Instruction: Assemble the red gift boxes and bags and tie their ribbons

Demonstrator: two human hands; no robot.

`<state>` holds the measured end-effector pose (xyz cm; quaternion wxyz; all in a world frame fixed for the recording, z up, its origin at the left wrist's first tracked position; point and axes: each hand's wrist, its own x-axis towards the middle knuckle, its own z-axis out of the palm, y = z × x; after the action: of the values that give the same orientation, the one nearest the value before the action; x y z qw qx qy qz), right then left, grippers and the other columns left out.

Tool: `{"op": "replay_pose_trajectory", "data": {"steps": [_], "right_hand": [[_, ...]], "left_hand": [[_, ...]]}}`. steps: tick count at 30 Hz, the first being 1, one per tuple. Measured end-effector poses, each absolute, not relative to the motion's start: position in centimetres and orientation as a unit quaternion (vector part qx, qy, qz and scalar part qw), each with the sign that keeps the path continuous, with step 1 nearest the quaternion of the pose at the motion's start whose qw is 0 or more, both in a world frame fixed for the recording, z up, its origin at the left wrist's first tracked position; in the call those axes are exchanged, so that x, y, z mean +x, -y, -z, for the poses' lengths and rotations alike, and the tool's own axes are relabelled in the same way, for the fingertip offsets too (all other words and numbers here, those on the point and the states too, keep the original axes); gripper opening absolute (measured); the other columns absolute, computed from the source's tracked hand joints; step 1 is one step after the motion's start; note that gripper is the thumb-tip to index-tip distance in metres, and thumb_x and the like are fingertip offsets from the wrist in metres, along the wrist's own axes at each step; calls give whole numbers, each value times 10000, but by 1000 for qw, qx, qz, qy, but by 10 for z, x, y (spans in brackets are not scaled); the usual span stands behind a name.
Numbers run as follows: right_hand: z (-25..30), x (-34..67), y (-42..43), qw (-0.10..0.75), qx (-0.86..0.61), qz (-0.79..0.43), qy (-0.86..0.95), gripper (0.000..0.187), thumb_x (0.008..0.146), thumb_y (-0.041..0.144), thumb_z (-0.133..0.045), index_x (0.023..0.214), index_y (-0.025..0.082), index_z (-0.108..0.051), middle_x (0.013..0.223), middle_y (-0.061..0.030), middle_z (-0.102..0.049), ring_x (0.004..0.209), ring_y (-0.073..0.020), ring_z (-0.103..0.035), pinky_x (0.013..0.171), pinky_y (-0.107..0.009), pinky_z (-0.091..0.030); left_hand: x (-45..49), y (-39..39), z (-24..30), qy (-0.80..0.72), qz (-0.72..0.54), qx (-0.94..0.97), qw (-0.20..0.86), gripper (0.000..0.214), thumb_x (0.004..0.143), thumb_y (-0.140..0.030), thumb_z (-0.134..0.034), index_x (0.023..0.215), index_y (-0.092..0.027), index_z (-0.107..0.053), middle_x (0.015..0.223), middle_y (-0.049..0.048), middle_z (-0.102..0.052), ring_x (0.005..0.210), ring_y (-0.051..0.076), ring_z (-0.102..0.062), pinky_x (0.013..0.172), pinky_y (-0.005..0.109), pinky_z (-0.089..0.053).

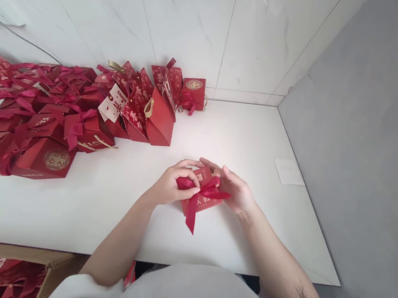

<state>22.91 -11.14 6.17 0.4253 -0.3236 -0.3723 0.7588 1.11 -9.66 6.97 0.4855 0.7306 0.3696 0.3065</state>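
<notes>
A small red gift box (203, 205) with pale lettering stands on the white tabletop in front of me. Across its top lies a crimson ribbon (191, 214) tied in a bow, one tail hanging toward me. My left hand (176, 182) pinches the bow's left loop between thumb and fingers. On the other side my right hand (235, 188) curves around the box's far right side, its thumb raised and its fingers partly hidden behind the box and bow. Whether those right fingers grip the ribbon or only rest against the box, I cannot tell.
Many red gift boxes with ribbons (44, 161) crowd the table's left side. Taller red boxes with loop handles (161, 123) stand by the tiled wall, beside a small ribboned box (194, 89). A cardboard carton (53, 266) sits lower left. A white square (289, 172) lies right.
</notes>
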Motion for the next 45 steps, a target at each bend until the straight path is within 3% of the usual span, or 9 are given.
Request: {"op": "replay_pose_trajectory", "data": {"steps": [7, 10, 14, 21, 24, 27, 33, 39, 45], "right_hand": [[-64, 230, 111, 397, -319, -732, 453, 449, 928, 640, -467, 1079, 326, -750, 1572, 54, -393, 1503, -278, -250, 1205, -450, -273], [-64, 231, 111, 415, -318, -745, 416, 408, 932, 606, -486, 922, 299, -754, 1508, 33, -485, 1459, -284, -340, 1187, -477, -295], [-64, 230, 112, 416, -327, -753, 391, 485, 932, 599, -491, 659, 228, -644, 1397, -11, -583, 1349, -300, -474, 1134, -490, -351], [-64, 229, 112, 398, -359, -703, 468, 364, 860, 432, -702, 631, 191, -554, 1385, -54, -555, 1268, -270, -543, 1048, -401, -421], [-62, 232, 110, 396, -376, -684, 483, 345, 861, 408, -707, 638, 194, -554, 1392, -52, -551, 1300, -260, -519, 1043, -390, -416], [-61, 234, 110, 391, -383, -678, 491, 290, 869, 410, -698, 685, 204, -609, 1400, -51, -549, 1311, -256, -508, 1016, -381, -431], [-60, 233, 111, 399, -368, -678, 495, 251, 871, 410, -698, 732, 207, -647, 1333, -60, -592, 1203, -247, -591, 952, -368, -472], [-55, 227, 111, 464, -385, -621, 501, 215, 857, 395, -718, 775, 213, -636, 1175, -54, -651, 1055, -201, -641, 927, -357, -497], [-50, 220, 112, 528, -417, -531, 516, 167, 871, 395, -705, 828, 239, -663, 1063, -40, -667, 1004, -194, -643, 945, -385, -505]], "left_hand": [[10, 96, -67, -359, -313, 713, 514, 89, 835, -286, -711, 818, -200, -693, 1336, 90, -560, 1135, 270, -639, 999, 428, -538], [9, 96, -67, -355, -313, 717, 512, 92, 839, -289, -707, 821, -200, -701, 1351, 93, -551, 1080, 258, -659, 951, 416, -558], [8, 96, -70, -349, -300, 728, 507, 78, 841, -284, -699, 845, -208, -714, 1377, 97, -539, 1112, 275, -645, 960, 431, -553], [3, 95, -74, -316, -304, 750, 495, 88, 852, -226, -673, 935, -216, -698, 1371, 99, -543, 1323, 292, -513, 1105, 448, -444], [-8, 91, -77, -307, -295, 748, 510, 264, 859, -216, -633, 1123, -232, -628, 1417, 108, -516, 1357, 301, -478, 1117, 468, -417], [-17, 90, -82, -318, -268, 747, 519, 233, 858, -185, -581, 1085, -226, -608, 1443, 100, -498, 1367, 299, -462, 1119, 465, -398], [-12, 92, -80, -363, -298, 731, 494, 100, 845, -127, -544, 868, -206, -600, 1327, 94, -593, 1273, 274, -542, 1051, 433, -446], [4, 93, -65, -415, -451, 636, 469, 86, 918, -284, -596, 947, -204, -606, 1068, 86, -683, 1049, 225, -654, 938, 372, -510], [11, 93, -65, -459, -479, 594, 455, 222, 927, -412, -602, 952, -196, -645, 1080, 87, -690, 1012, 219, -650, 885, 328, -510]]}}
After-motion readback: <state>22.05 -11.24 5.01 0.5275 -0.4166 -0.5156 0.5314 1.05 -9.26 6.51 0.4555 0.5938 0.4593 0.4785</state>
